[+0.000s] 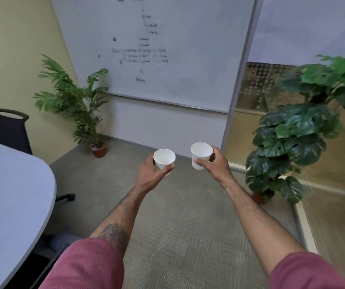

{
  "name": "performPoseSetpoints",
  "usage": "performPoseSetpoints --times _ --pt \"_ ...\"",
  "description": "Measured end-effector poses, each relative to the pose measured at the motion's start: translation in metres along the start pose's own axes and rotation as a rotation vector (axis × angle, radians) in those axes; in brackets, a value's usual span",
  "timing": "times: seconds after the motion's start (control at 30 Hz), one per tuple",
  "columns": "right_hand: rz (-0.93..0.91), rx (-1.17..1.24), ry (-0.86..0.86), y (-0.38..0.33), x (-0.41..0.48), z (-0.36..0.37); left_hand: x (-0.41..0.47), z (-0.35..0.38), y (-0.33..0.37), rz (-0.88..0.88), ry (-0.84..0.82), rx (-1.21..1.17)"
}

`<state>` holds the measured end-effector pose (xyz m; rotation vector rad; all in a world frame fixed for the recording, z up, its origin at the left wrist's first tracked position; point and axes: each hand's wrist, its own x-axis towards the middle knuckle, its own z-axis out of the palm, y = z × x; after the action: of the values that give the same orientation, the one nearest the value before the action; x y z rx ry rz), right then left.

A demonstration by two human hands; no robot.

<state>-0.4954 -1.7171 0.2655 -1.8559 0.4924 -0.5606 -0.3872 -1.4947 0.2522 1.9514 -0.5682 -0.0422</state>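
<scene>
Your left grip (153, 174) is grasping the left white paper cup (164, 158): thumb across the near wall, fingers curled round the far side. The cup is upright, mouth facing the camera, just left of frame centre, in the air over the grey-beige carpet floor (178, 215).

Your right grip (215, 163) is grasping the right white paper cup (200, 156): thumb on the near wall, fingers round the right side. It's roughly upright, just right of centre and slightly higher in the frame.

The cups are near each other with a clear gap between them, not touching. Both insides read plain white; I can't tell if they hold anything.

Both forearms reach out from dark red ribbed sleeves (88, 265) at the bottom edge.

Surroundings:
- The rounded grey desk (11, 195) is at the left edge, well apart from both cups.
- A black chair (7, 130) sits behind it, in the upper left.
- A white whiteboard (167, 49) with faint writing is at top centre.
- A feathery green palm in a terracotta pot (73, 101) stands below the whiteboard's left corner.
- A broad-leaved green plant (292, 138) is at the right, by the glass partition (271, 90).
</scene>
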Motion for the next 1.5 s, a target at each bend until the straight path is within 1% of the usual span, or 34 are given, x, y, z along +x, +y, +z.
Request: performPoseSetpoints --times 0.33,0.53,0.7,0.8,0.83,0.9,0.93,1.0,1.03,1.1,1.13,1.2,1.23,1.3,1.33,1.4,1.43,1.5 --pt "-0.058 0.011 -0.142 -0.015 0.13 0.104 0.114 -0.049 -0.056 -0.038 0.152 0.019" --pt "-0.082 0.014 -0.196 -0.039 0.2 0.175 0.177 -0.105 -0.094 -0.071 0.226 0.035" --pt "-0.125 0.017 -0.277 -0.063 0.245 0.248 0.206 -0.158 -0.123 -0.104 0.301 0.063" --pt "-0.158 0.021 -0.371 -0.077 0.27 0.306 0.219 -0.195 -0.145 -0.131 0.384 0.09" --pt "-0.157 0.027 -0.372 -0.074 0.272 0.308 0.219 -0.195 -0.144 -0.133 0.378 0.098" --pt "-0.182 0.032 -0.436 -0.084 0.289 0.354 0.226 -0.222 -0.162 -0.176 0.445 0.123" --pt "-0.176 0.035 -0.441 -0.08 0.292 0.356 0.227 -0.222 -0.161 -0.182 0.438 0.116" --pt "-0.191 0.042 -0.512 -0.089 0.311 0.4 0.237 -0.244 -0.181 -0.223 0.501 0.142" --pt "-0.19 0.046 -0.519 -0.087 0.313 0.402 0.237 -0.245 -0.182 -0.225 0.501 0.137" --pt "-0.212 0.067 -0.59 -0.096 0.336 0.447 0.252 -0.266 -0.201 -0.276 0.577 0.158" --pt "-0.209 0.069 -0.597 -0.094 0.339 0.45 0.251 -0.267 -0.202 -0.279 0.578 0.148" --pt "-0.219 0.081 -0.68 -0.101 0.363 0.498 0.268 -0.286 -0.221 -0.332 0.669 0.153" --pt "-0.223 0.084 -0.694 -0.098 0.366 0.502 0.266 -0.287 -0.221 -0.337 0.668 0.137" --pt "-0.24 0.082 -0.786 -0.102 0.395 0.554 0.283 -0.306 -0.236 -0.387 0.762 0.147" --pt "-0.236 0.083 -0.789 -0.101 0.397 0.559 0.283 -0.308 -0.236 -0.385 0.761 0.133" --pt "-0.279 0.062 -0.859 -0.113 0.41 0.601 0.291 -0.324 -0.247 -0.43 0.859 0.147" --pt "-0.293 0.05 -0.863 -0.117 0.409 0.6 0.292 -0.326 -0.246 -0.421 0.857 0.141" --pt "-0.317 0.05 -0.958 -0.128 0.409 0.64 0.288 -0.341 -0.257 -0.474 0.942 0.164"
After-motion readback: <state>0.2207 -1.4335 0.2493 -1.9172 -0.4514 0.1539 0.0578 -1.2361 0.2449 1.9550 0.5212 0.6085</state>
